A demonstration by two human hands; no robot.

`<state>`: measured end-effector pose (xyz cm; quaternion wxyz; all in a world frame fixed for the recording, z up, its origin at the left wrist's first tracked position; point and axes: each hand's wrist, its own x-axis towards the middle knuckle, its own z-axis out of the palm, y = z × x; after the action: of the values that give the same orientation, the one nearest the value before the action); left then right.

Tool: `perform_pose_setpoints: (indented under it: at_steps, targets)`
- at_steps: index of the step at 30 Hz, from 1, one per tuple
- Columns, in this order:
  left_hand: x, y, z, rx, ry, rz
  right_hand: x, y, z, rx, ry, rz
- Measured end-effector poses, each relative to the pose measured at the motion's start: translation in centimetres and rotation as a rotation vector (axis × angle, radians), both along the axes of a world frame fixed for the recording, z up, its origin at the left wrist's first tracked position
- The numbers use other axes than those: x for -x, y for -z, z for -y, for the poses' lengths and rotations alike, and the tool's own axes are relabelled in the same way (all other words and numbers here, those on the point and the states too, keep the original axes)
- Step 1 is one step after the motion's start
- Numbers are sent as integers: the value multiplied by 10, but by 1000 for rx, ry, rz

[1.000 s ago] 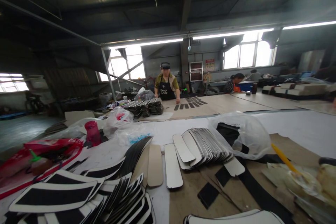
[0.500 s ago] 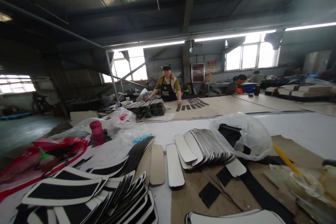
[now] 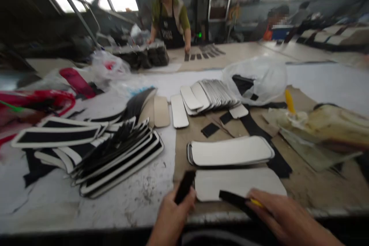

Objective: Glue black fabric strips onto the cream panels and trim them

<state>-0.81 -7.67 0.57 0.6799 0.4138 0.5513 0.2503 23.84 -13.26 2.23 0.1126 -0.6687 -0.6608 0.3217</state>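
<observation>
My left hand [image 3: 175, 209] pinches a short black strip [image 3: 185, 186] at the table's front edge. To its right, my right hand [image 3: 273, 209] is closed on a longer black strip [image 3: 238, 201] and something thin and yellow [image 3: 256, 202] between the fingers. Between and just beyond the hands lies a flat white panel [image 3: 236, 182] with rounded corners. A stack of similar white panels [image 3: 230, 152] rests directly behind it. On the left side is a messy pile of black panels with white borders [image 3: 121, 161].
A fanned row of white pieces [image 3: 213, 94] lies farther back beside a clear plastic bag [image 3: 268, 78]. A yellow-handled tool [image 3: 290, 102] stands at a glue-stained container on the right. A person in an apron [image 3: 170, 23] works across the table.
The view has tipped down and come closer to the table. Both my hands, out of view before, now show at the front edge holding black strips. The nearest white panels are fully visible.
</observation>
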Motion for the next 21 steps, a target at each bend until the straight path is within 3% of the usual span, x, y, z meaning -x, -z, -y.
perform_pose_setpoints:
  at_steps: [1, 2, 5, 13, 21]
  targets:
    - [2, 11, -3, -76, -128, -92, -2, 4, -3, 67, -14, 28]
    - [3, 20, -6, -113, -170, -129, -3, 7, -8, 122, -32, 42]
    - [1, 35, -11, -124, -156, -156, 2, 9, -27, 219, -89, 3]
    - [-9, 27, -22, -124, 86, -213, 20, 18, -70, 308, -169, -164]
    - [-14, 27, -26, -45, 86, -159, 28, 19, -86, 328, -216, -1]
